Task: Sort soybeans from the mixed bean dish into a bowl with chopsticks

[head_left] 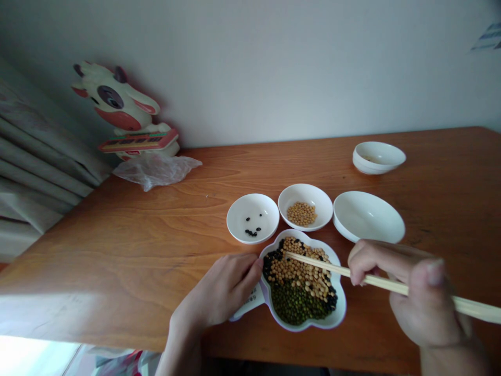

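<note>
My left hand (pixel 219 284) grips the handle side of a white, scalloped dish (pixel 342 312) with a lilac rim, its fingers pressed to the edge. Mixed in the dish are yellow soybeans (pixel 301 270), black beans (pixel 273 266) and green mung beans (pixel 295 305). My right hand (pixel 426 313) is closed around a pair of light wooden chopsticks (pixel 385 283). Their tips rest among the soybeans and black beans; whether a bean is between them I cannot tell. Just beyond the dish stand a white bowl (pixel 237 232) with several black beans and another bowl (pixel 287 201) holding soybeans.
A larger white bowl (pixel 368 216) with nothing visible inside stands right of the soybean bowl. Farther back is another white bowl (pixel 379 156) with some pale contents. A cow-shaped toy keyboard (pixel 136 136) and a crumpled plastic bag (pixel 158 171) sit at the back left, by the curtain (pixel 43 183).
</note>
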Demonstrator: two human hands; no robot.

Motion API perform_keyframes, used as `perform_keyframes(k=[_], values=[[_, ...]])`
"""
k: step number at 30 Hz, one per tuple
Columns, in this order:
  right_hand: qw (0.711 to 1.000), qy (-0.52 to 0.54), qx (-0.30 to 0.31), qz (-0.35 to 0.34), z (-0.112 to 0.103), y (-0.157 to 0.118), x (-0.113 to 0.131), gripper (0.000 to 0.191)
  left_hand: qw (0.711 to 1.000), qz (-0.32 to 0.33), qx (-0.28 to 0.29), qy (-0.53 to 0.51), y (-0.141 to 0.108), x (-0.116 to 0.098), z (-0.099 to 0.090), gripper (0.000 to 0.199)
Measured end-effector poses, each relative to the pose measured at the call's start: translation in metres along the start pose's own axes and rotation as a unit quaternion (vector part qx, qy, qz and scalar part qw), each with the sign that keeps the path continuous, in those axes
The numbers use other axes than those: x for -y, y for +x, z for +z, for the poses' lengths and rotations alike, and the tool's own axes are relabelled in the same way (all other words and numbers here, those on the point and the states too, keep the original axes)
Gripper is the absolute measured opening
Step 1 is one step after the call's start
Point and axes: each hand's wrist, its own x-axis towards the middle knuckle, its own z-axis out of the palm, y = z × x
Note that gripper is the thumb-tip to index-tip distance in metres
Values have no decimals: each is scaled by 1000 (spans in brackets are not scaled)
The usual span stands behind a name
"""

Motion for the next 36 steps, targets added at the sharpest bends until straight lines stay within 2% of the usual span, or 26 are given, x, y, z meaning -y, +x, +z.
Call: perform_keyframes(k=[6, 10, 16, 27, 32, 36], values=[[999, -10, 20, 37, -1, -1, 0, 91, 1000, -3, 4, -11, 1, 1, 0, 50], [999, -9, 17, 40, 2, -1, -3, 86, 1000, 2, 2, -8, 2, 1, 1, 50], [999, 4, 26, 29, 2, -1, -7, 80, 1000, 1, 0, -5, 2, 2, 1, 50], [1000, -5, -1, -21, 3, -1, -3, 74, 1000, 4, 1, -13, 1, 2, 1, 49], [1000, -3, -13, -27, 2, -1, 2, 79, 1000, 3, 7, -13, 1, 1, 0, 50], [1000, -10, -13, 8, 0, -1, 5, 87, 1000, 0, 2, -4, 1, 1, 0, 52]])
